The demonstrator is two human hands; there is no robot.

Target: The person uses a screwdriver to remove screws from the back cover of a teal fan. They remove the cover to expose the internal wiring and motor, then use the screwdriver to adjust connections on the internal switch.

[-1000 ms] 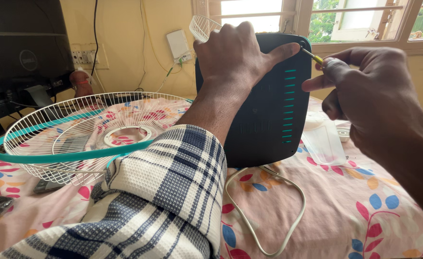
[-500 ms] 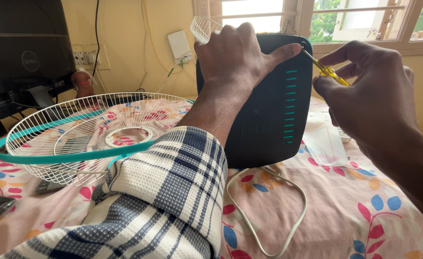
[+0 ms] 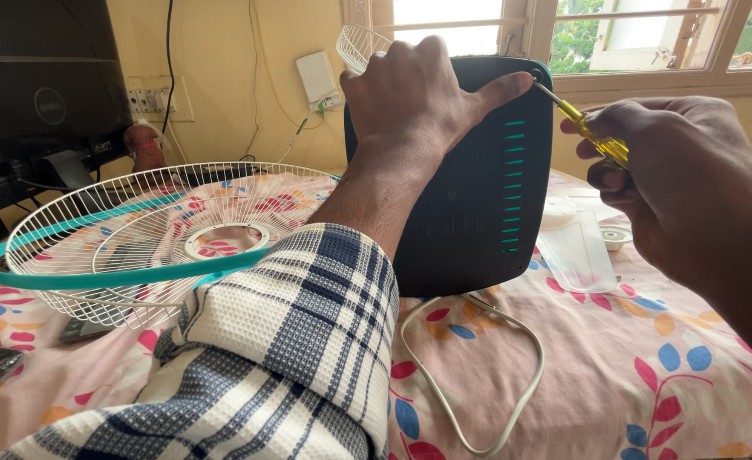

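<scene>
Closest in, a plaid sleeve [image 3: 291, 358] fills the bottom, with a white cord [image 3: 512, 341] looping on the floral bedsheet [image 3: 648, 383]. At 3 o'clock the right hand [image 3: 682, 196] has its fingers clamped on a yellow screwdriver [image 3: 593, 136]. The left hand [image 3: 418, 98] grips the top of the dark fan housing [image 3: 478, 204], standing upright at centre. The white fan grille [image 3: 137, 230] lies at 9 o'clock.

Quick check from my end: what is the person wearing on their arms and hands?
The left arm wears a plaid sleeve in navy, grey and cream, cuff folded back below the wrist. The left hand and right hand are bare: no gloves, rings or watch visible. No sleeve shows on the right forearm.
</scene>
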